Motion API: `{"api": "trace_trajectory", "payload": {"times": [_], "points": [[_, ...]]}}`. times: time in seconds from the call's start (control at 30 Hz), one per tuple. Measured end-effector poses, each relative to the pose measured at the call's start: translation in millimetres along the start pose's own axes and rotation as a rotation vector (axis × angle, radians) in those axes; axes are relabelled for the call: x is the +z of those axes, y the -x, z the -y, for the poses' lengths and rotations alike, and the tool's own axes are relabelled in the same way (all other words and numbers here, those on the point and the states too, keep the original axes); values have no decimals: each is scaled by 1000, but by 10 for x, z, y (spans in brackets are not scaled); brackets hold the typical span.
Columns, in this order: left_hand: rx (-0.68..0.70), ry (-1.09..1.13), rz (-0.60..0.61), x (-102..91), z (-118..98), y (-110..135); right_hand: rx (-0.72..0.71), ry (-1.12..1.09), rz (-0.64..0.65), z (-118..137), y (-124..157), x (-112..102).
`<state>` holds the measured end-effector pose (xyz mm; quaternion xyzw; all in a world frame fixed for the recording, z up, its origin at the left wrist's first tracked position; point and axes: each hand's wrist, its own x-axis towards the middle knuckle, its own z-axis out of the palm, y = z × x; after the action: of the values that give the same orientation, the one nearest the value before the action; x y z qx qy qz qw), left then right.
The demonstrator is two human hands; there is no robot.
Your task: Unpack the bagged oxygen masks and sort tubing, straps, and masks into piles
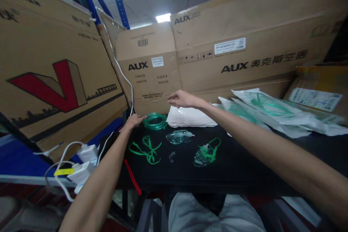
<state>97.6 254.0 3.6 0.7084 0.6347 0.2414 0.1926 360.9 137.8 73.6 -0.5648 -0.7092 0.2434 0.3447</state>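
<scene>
My left hand (135, 119) reaches to the back left of the black table, fingers stretched out, its tips at the left edge of a coil of green tubing (155, 121). Above a stack of white pouches (190, 116) hovers my right hand (179, 99), empty, its fingers pointing left and slightly apart. In front of the stack lies a clear green-tinted oxygen mask (179, 136). A second mask (202, 157) with a green strap (216, 148) sits to its right. Green elastic straps (146, 150) lie loose on the left, near a small clear bent tube piece (172, 157).
Packaged mask sets (268, 107) are heaped at the right. Large cardboard boxes (231, 54) wall off the back and left. White power adapters (83, 170) with cables lie left of my forearm. A red strip (132, 177) hangs at the front edge of the table (174, 177).
</scene>
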Motion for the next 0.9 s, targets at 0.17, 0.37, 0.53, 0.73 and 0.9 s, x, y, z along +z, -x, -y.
{"api": "trace_trajectory", "payload": {"times": [0.17, 0.37, 0.53, 0.73, 0.9], "points": [[203, -27, -79, -277, -329, 584, -151, 137, 37, 120, 1121, -413], [655, 10, 359, 87, -841, 1712, -126, 174, -17, -394, 1936, -86], [664, -93, 512, 630, -952, 2075, -65, 110, -91, -754, 2047, 234], [908, 145, 246, 806, -985, 2084, -47, -118, -46, -667, 2149, 231], [963, 355, 23, 770, -1032, 2177, -39, -431, 18, -563, 2098, 282]]}}
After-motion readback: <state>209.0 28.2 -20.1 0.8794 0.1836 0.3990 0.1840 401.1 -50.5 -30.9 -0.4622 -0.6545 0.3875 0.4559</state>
